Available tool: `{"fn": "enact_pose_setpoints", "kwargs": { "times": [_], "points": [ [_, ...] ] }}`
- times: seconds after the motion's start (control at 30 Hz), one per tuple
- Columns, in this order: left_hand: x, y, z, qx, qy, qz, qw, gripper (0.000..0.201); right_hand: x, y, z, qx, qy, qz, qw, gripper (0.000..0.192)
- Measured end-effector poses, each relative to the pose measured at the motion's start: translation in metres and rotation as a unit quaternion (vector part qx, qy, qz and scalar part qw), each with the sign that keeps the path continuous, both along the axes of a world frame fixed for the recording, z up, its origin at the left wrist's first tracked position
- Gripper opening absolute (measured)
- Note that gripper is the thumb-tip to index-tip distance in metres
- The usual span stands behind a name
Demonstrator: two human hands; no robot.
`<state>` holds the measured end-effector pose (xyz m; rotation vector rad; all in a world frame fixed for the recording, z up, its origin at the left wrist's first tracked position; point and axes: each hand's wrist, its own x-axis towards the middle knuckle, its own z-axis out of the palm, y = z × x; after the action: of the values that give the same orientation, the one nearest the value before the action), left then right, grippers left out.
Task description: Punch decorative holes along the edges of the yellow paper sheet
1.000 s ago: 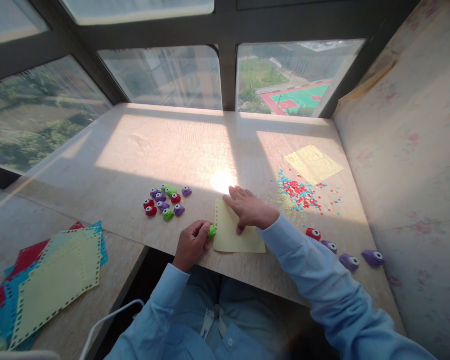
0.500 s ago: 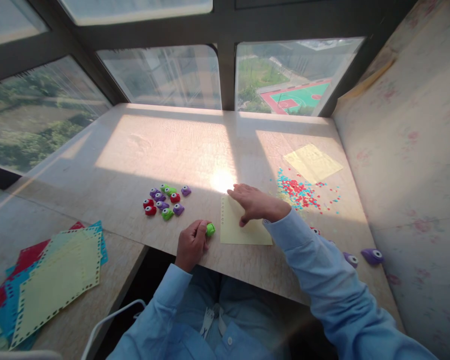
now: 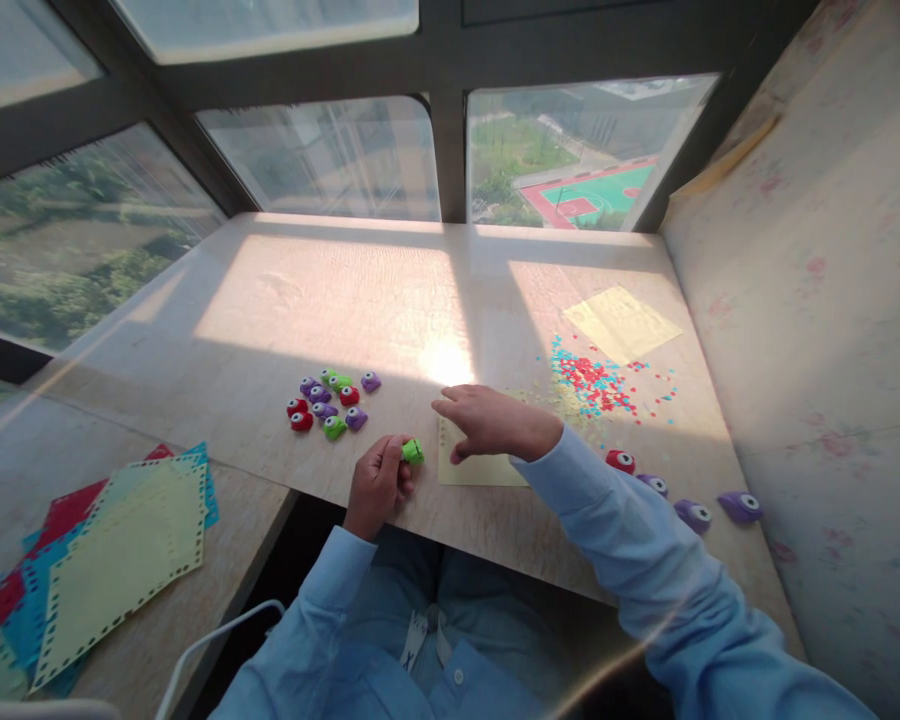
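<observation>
My left hand (image 3: 375, 485) is closed around a small green craft punch (image 3: 413, 452) near the table's front edge. Just right of it lies a pale yellow sheet of paper (image 3: 480, 471) with small holes punched along its left edge. Over that sheet, my right hand (image 3: 499, 420) is open, fingers stretched to the left and thumb apart, with nothing held. The hand and forearm hide much of the sheet. To the left of the paper sits a cluster of red, green and purple craft punches (image 3: 334, 428).
Red, blue and yellow paper bits (image 3: 596, 385) are scattered at the right, beside another yellow sheet (image 3: 622, 325). A red punch (image 3: 620, 461) and purple punches (image 3: 740, 507) stand near the wallpapered wall. Punched coloured sheets (image 3: 131, 545) overlap at the left. A white cable (image 3: 195, 645) hangs below.
My right hand has shifted left and slightly nearer to me over the yellow sheet. The green punch in my left hand has turned and shows more. The red punch at right is more exposed.
</observation>
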<state>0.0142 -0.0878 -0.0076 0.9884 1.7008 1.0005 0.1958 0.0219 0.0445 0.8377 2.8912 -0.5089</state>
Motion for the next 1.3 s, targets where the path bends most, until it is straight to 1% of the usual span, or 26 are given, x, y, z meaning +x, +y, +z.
{"fn": "enact_pose_setpoints", "kwargs": {
  "times": [0.17,0.4,0.73,0.87,0.97,1.07,1.13,1.2,1.3],
  "points": [
    [-0.003,0.0,-0.001,0.008,-0.049,0.009,0.999,0.059,-0.004,-0.004,0.002,-0.004,0.029,0.017,0.999,0.059],
    [-0.005,-0.002,-0.001,0.02,-0.095,0.008,0.995,0.06,-0.007,-0.007,0.004,-0.002,0.054,0.033,0.998,0.049],
    [-0.007,-0.009,0.005,0.081,-0.16,0.009,0.984,0.05,-0.012,-0.014,0.003,-0.014,0.138,0.067,0.988,0.043],
    [-0.003,-0.013,0.008,0.082,-0.178,0.014,0.98,0.047,-0.012,-0.018,0.005,-0.029,0.176,0.074,0.981,0.041],
    [0.004,-0.018,0.012,0.078,-0.2,0.011,0.977,0.048,-0.012,-0.023,0.012,-0.037,0.181,0.074,0.98,0.04],
    [0.012,-0.025,0.02,0.072,-0.219,0.016,0.973,0.048,-0.011,-0.03,0.02,-0.057,0.175,0.075,0.98,0.035],
    [0.018,-0.031,0.027,0.063,-0.224,0.015,0.972,0.047,-0.008,-0.037,0.022,-0.08,0.179,0.066,0.978,0.03],
    [0.023,-0.039,0.032,0.048,-0.224,0.005,0.973,0.047,-0.001,-0.047,0.019,-0.11,0.208,0.045,0.971,0.027],
    [0.032,-0.052,0.035,0.019,-0.227,-0.028,0.973,0.05,0.017,-0.07,0.004,-0.174,0.291,-0.001,0.941,0.029]
  ]
}}
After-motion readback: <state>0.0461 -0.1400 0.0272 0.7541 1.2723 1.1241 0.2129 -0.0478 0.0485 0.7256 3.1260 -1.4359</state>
